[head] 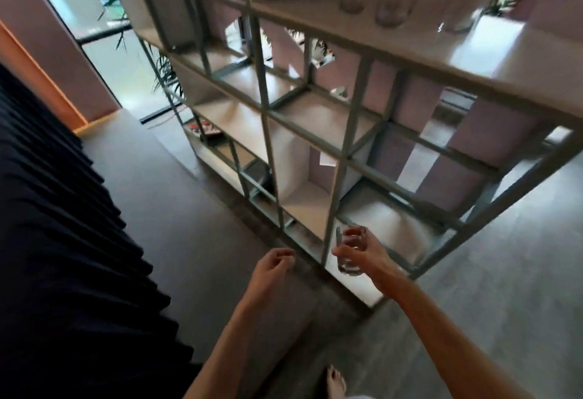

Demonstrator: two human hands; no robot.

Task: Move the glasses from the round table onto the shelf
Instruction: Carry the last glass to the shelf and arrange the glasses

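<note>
A tall open shelf [344, 146] of grey square cubbies fills the middle and right of the head view. My right hand [362, 249] is shut on a clear drinking glass [348, 264], held upright in front of a low cubby. My left hand [274, 267] hangs beside it to the left, fingers loosely curled with nothing in them. On the top board stand several clear glasses [389, 4], blurred. The round table is out of view.
A dark pleated curtain [63, 241] runs down the left side. A window with plants [104, 20] is at the back left. A lower cubby holds a dark object [260, 174]. My bare foot [336, 381] is on the grey floor.
</note>
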